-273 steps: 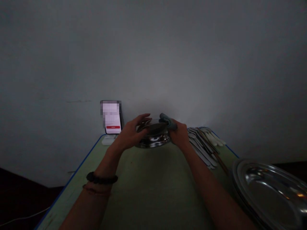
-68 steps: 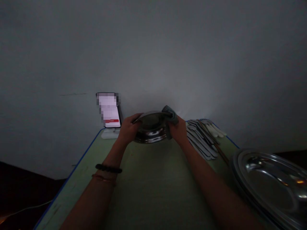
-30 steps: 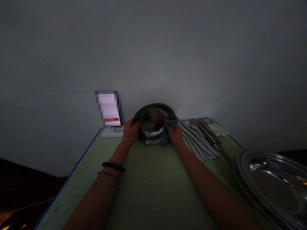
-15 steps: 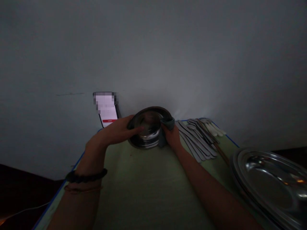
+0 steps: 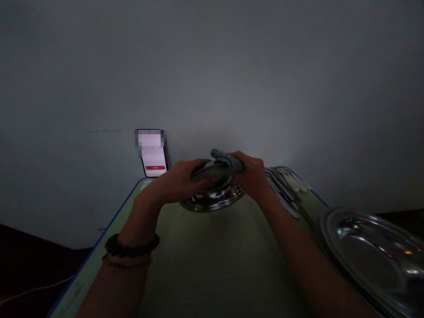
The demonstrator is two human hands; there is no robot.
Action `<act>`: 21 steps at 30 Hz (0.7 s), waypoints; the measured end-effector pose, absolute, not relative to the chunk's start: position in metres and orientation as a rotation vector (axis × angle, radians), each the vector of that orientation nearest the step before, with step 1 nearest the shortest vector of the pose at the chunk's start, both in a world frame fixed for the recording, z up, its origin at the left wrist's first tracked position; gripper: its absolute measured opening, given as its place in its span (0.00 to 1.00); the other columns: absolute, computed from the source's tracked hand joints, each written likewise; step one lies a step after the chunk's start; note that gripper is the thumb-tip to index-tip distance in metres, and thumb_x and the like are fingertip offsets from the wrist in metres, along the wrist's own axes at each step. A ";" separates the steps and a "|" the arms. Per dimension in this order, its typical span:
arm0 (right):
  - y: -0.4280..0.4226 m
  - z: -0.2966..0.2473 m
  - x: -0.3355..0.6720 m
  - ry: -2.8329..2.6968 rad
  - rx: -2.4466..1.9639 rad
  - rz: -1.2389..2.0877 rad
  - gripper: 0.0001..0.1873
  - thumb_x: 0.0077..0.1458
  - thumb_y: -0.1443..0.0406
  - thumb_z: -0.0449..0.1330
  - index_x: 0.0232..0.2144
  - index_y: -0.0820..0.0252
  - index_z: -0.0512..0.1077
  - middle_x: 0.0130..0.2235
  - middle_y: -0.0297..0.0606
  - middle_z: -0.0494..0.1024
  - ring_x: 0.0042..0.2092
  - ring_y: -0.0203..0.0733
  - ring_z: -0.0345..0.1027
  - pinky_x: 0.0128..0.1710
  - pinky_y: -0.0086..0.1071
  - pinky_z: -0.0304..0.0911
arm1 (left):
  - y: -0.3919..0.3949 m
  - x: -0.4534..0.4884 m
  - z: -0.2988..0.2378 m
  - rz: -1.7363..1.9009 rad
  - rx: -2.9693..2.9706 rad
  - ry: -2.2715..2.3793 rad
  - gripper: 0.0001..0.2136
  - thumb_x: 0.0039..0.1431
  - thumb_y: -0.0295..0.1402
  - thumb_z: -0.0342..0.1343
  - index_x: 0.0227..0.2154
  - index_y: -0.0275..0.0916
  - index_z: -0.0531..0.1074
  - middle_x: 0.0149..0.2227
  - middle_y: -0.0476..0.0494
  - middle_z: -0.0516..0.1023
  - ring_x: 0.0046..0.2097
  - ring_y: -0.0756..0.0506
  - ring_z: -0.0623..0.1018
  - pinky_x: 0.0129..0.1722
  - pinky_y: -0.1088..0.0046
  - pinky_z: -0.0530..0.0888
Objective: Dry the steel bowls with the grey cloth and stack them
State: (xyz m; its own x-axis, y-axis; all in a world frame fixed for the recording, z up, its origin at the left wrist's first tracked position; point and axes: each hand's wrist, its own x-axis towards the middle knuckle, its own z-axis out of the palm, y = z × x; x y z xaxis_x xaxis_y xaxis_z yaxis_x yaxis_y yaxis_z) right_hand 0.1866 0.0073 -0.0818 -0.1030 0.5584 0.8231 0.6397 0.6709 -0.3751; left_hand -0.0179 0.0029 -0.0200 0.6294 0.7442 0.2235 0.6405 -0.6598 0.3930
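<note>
A round steel plate (image 5: 212,173) is held a little above a stack of similar steel plates (image 5: 215,198) at the far middle of the green table (image 5: 212,265). My left hand (image 5: 179,181) grips the held plate's left rim, fingers curled over it. My right hand (image 5: 253,176) is closed on a grey-blue cloth (image 5: 228,160) that is pressed on the plate's right rim. The light is dim and the plate's face is mostly hidden by my hands.
A lit phone (image 5: 151,152) leans on a stand against the wall at the far left. A row of spoons and chopsticks (image 5: 288,185) lies to the right of the plates. Large oval steel trays (image 5: 374,260) are stacked at the near right. The table's blue edge (image 5: 99,245) runs along the left.
The plate has been tipped from facing me to nearly level. My right hand with the cloth has gone up onto its top right rim, and my left hand has shifted its hold.
</note>
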 end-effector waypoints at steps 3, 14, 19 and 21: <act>0.006 -0.077 0.191 -1.745 -0.924 -0.160 0.12 0.47 0.72 0.59 0.35 0.56 0.74 0.33 0.32 0.82 0.34 0.38 0.75 0.34 0.29 0.66 | 0.004 -0.014 -0.024 0.525 2.614 1.116 0.21 0.59 0.44 0.52 0.49 0.34 0.72 0.41 0.38 0.81 0.39 0.43 0.80 0.37 0.69 0.73; 0.024 -0.121 0.186 -1.463 -1.083 0.019 0.08 0.49 0.65 0.60 0.35 0.57 0.74 0.27 0.34 0.79 0.27 0.38 0.71 0.28 0.30 0.63 | 0.028 -0.015 -0.044 0.678 2.682 1.205 0.18 0.56 0.27 0.46 0.48 0.34 0.73 0.44 0.36 0.82 0.43 0.43 0.80 0.42 0.66 0.74; 0.031 -0.147 0.177 -1.229 -1.188 0.263 0.12 0.50 0.58 0.59 0.33 0.59 0.74 0.30 0.39 0.80 0.32 0.45 0.72 0.33 0.36 0.66 | 0.031 -0.018 -0.047 0.720 2.661 1.295 0.18 0.58 0.28 0.44 0.47 0.34 0.74 0.44 0.35 0.82 0.43 0.41 0.80 0.44 0.63 0.74; 0.032 -0.158 0.173 -1.207 -1.192 0.321 0.14 0.52 0.56 0.57 0.32 0.59 0.75 0.32 0.41 0.81 0.36 0.47 0.73 0.36 0.38 0.67 | 0.031 -0.018 -0.048 0.720 2.650 1.343 0.19 0.58 0.28 0.44 0.47 0.35 0.75 0.43 0.35 0.82 0.42 0.40 0.81 0.43 0.62 0.74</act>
State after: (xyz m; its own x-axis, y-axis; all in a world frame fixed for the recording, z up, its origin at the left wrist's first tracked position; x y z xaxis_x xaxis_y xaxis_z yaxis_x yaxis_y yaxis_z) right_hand 0.1733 0.0323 -0.1576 0.3955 0.7410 0.5427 0.3738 0.4099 -0.8320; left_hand -0.0176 0.0309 -0.0478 0.5042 0.7801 0.3706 0.7403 -0.6113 0.2796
